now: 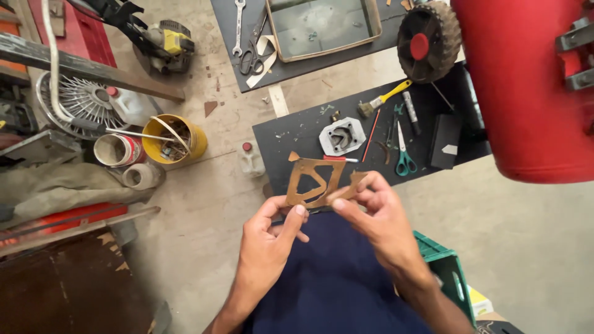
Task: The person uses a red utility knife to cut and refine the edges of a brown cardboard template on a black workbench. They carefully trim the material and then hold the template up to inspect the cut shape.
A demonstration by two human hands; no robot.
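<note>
Over the floor: the big red tank [526,86] fills the upper right corner, with a black wheel with a red hub [428,41] just beside it.
Dark surface: a black mat [297,133] lies on the concrete floor below the tank; on it rest a grey metal casting [341,137], green-handled scissors [404,158], a yellow-handled brush [383,99] and a black box [444,141].
Second mat: farther up, another dark sheet [309,65] carries a shallow tray [322,28], a spanner [239,25] and black-handled scissors [251,59].
Left clutter: a yellow bucket [176,139] with scraps in it stands near a white tub [117,149] and a round wire fan guard [77,102].
Cut sheet: a thin brown gasket-like piece [315,182] with a cut-out middle is held in the air above the lap, between the two hands and just in front of the casting's mat.
Left hand [269,238]: narrow grip, thumb and fingers pinched on the piece's lower left edge.
Right hand [377,219]: narrow grip too, fingertips closed on the piece's right-hand end.
Handling advice: the sheet looks thin and easily torn, so I judge it best held by its wider outer parts, kept flat and not bent across the narrow bridges around the opening; both pinches should stay light and even.
Checking the shape: its outline seems close to that of the casting, so turning it slowly in good light would likely show any rough edges.
</note>
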